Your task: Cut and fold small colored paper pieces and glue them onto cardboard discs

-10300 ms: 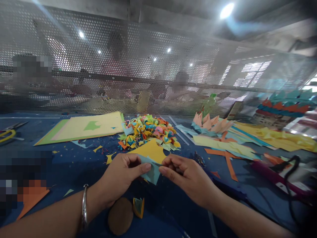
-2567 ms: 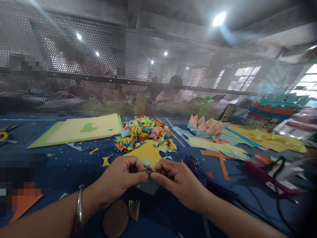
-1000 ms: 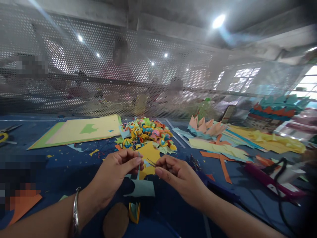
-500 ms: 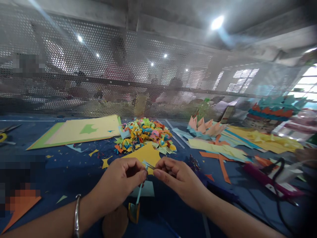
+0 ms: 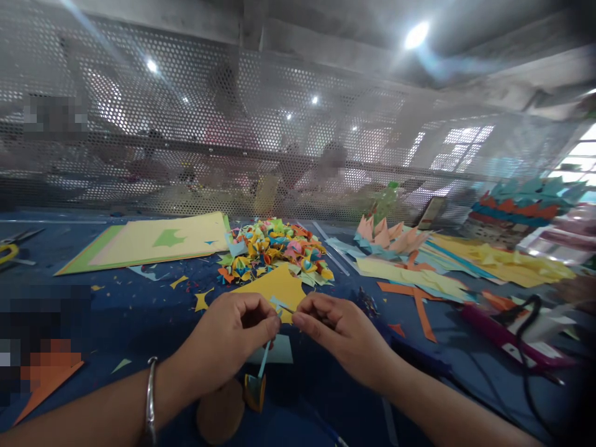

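Note:
My left hand (image 5: 233,338) is closed in a pinch on a narrow light-blue paper strip (image 5: 264,361). From the strip hangs a small folded paper piece in teal and yellow (image 5: 254,392). My right hand (image 5: 338,329) is closed around a thin, pointed metal tool (image 5: 286,308); its far end meets the strip's upper end just above my left fingertips. Whether the tool has one prong or two cannot be made out. Beneath the hands lie a yellow paper sheet (image 5: 274,282) and a light-blue paper piece (image 5: 282,349). A round brown disc (image 5: 220,412) sits near my left wrist.
Behind the hands is a heap of small folded paper pieces (image 5: 274,248). Stacked paper sheets (image 5: 139,242) and scissors (image 5: 12,251) lie left. Rightward are pointed peach paper shapes (image 5: 382,234), orange strips (image 5: 423,313) and a purple power strip (image 5: 507,338) with cables. A perforated screen (image 5: 186,130) stands behind.
The whole view has shifted slightly, so the table's things sit a little farther right. Both hands keep nearly the same pose, with the tool still at the strip's end.

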Available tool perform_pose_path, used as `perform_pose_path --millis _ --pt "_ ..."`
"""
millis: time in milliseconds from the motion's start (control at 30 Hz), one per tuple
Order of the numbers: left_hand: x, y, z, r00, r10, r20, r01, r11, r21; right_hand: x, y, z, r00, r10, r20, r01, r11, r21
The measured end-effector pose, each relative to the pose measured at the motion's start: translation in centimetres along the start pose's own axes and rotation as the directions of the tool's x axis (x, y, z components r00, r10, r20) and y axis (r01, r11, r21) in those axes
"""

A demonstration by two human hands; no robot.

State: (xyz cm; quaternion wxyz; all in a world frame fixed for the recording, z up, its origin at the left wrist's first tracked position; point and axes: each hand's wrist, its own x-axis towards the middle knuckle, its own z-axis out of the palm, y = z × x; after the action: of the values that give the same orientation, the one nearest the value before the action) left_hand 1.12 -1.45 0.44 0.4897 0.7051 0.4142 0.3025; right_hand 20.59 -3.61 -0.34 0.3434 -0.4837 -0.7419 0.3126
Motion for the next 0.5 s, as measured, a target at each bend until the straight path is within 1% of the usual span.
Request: perform_pose_path --millis 100,167,267,367,433,500 --pt "0.1 -0.1 -0.1 1.000 -0.010 -0.005 0.010 0.999 -0.046 -0.1 0.1 -0.2 0.999 0.010 -0.034 -0.012 0.998 -0.058" --pt "0.1 -0.1 -0.1 0.998 -0.054 -0.025 0.051 0.991 -0.123 -0.1 0.4 -0.3 0.999 0.011 -0.052 -0.018 0.992 -0.129" --pt "0.3 0.0 -0.2 0.986 -0.147 -0.078 0.120 0.954 -0.275 -0.1 1.1 -0.5 0.998 0.043 -0.044 -0.054 0.958 -0.282" --pt "0.3 0.1 -0.2 0.976 -0.189 -0.105 0.138 0.919 -0.370 0.0 1.6 -0.6 0.995 0.091 -0.033 -0.097 0.913 -0.397" --pt "0.3 0.0 -0.2 0.977 -0.192 -0.088 0.142 0.907 -0.396 0.0 1.5 -0.5 0.996 0.083 -0.040 -0.092 0.913 -0.397" --pt "0.2 -0.1 -0.1 0.980 -0.190 -0.067 0.146 0.900 -0.410 -0.1 1.2 -0.4 0.998 0.051 -0.045 -0.063 0.942 -0.331"
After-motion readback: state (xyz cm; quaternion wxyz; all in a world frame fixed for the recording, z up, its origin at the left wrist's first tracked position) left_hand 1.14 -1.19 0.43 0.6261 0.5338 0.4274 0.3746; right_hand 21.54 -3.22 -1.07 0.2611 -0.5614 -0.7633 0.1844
